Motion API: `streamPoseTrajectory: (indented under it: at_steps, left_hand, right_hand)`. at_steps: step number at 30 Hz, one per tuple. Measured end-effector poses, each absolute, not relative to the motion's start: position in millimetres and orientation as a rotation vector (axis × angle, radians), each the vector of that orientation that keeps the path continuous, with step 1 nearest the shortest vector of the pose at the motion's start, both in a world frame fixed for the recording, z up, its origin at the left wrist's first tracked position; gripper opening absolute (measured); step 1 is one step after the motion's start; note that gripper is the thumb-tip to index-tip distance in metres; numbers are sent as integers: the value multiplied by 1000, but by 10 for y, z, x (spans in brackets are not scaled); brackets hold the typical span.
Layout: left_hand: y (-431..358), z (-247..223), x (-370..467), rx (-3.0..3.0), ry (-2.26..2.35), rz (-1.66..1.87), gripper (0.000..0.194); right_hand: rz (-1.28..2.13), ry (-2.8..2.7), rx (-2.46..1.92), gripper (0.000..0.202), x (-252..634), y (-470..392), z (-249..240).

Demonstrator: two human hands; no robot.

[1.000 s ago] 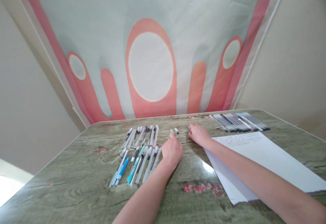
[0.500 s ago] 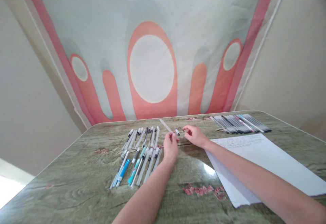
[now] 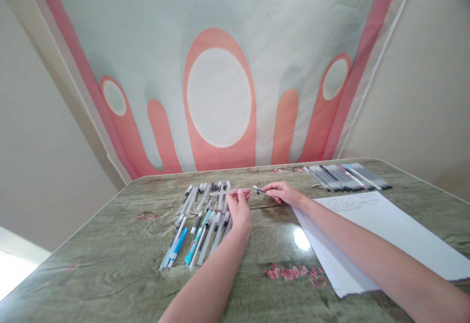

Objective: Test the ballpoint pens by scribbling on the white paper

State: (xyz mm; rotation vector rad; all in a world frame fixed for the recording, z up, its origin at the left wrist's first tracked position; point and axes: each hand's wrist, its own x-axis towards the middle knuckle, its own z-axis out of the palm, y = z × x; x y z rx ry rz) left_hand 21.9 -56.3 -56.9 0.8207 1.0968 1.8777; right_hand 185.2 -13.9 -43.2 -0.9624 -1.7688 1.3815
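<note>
My left hand [image 3: 240, 211] is closed on a clear pen barrel [image 3: 222, 193], which lies nearly level across the far row of pens. To its right, my right hand [image 3: 283, 194] pinches a thin dark stick [image 3: 261, 190] that looks like a pen refill, its tip pointing left toward the barrel. Between the two hands a small white and black pen cap [image 3: 255, 187] rests on the table. A gap separates barrel and stick.
Left of my hands lie two rows of pens and caps, including a blue pen [image 3: 178, 246] and a teal one [image 3: 191, 249]. Several slim refills [image 3: 345, 177] lie side by side at the far right. Written paper [image 3: 385, 240] lies under my right forearm on the wooden table [image 3: 110, 259].
My left hand has turned the barrel from slanting up to nearly level, with its far end swinging left. The dark stick now shows more clearly in my right hand, pointing left.
</note>
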Motion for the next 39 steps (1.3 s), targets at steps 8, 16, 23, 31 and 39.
streamPoseTrajectory:
  at_steps: [8, 16, 23, 31, 39]
  left_hand:
    - [-576, -547, 231, 867, 1096, 1844, 25]
    - [-610, -529, 268, 838, 1010, 1760, 27]
    - [-704, -420, 331, 705, 706, 1524, 28]
    - [-825, -286, 336, 595, 497, 1261, 18]
    - [-802, -262, 251, 508, 393, 1223, 10]
  right_hand:
    - [1353, -1850, -999, 34, 1853, -138, -422]
    - [1228, -1906, -942, 32, 1830, -166, -320]
    - [1057, -1880, -891, 33, 1796, -163, -233]
    - [783, -1775, -831, 40, 1596, -459, -4]
    - [658, -1804, -912, 37, 1815, -92, -349]
